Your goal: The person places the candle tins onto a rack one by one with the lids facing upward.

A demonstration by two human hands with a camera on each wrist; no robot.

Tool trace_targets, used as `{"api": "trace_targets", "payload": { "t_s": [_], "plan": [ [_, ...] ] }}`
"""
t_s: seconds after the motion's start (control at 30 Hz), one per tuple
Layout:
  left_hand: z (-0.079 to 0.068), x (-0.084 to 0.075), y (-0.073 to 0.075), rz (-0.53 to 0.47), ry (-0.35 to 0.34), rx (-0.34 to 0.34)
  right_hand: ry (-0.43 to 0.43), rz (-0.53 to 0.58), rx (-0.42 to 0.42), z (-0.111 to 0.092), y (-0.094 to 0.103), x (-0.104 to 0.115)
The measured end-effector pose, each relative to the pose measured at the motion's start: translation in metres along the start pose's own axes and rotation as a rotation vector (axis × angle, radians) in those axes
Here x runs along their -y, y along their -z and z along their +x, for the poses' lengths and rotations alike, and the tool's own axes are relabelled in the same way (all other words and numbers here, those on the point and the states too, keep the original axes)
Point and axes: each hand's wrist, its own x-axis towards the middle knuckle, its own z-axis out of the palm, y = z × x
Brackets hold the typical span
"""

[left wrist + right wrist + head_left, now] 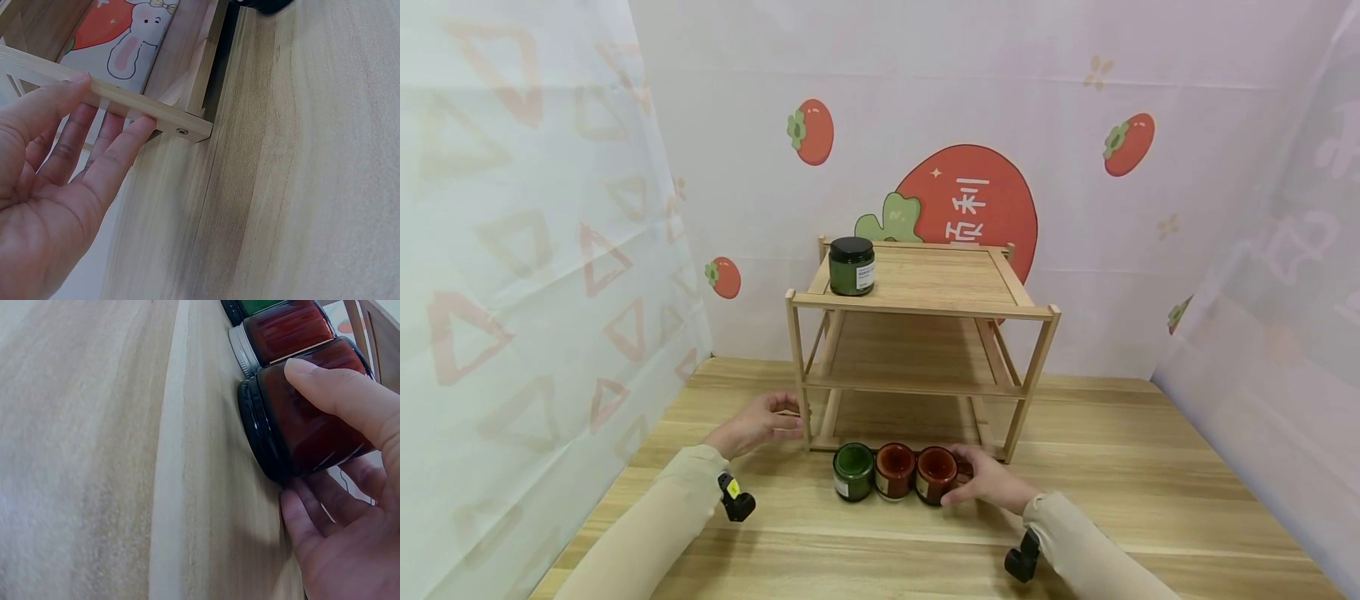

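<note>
My left hand (763, 425) is at the lower front-left post of a three-tier wooden shelf (940, 279). In the left wrist view its thumb and fingertips pinch that post (134, 107) from two sides. In front of the shelf, a green glass jar (853, 473) and two reddish-brown jars stand upside down in a row. Around the rightmost brown jar (306, 425), which rests on its black lid, curl the thumb and fingers of my right hand (988, 479). Beside it, the middle brown jar (290, 331) has a silver lid.
Another green jar (852, 273) with a black lid stands upright on the shelf's top tier, at the left. Patterned cloth (737, 183) hangs behind and along both sides of the wooden table (1120, 467).
</note>
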Motion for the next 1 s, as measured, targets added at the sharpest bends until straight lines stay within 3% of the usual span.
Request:
{"api": "trace_targets", "payload": {
  "t_s": [0.4,1.0],
  "plan": [
    [-0.0002,0.0000,-0.0005,-0.014,-0.004,0.004,-0.023,-0.054,-0.018,0.0020,-0.0012,0.0000],
    [0.0001,0.0008,0.0010,-0.029,-0.019,0.029,-0.025,-0.030,-0.013,0.0028,-0.0033,0.0018]
  ]
}}
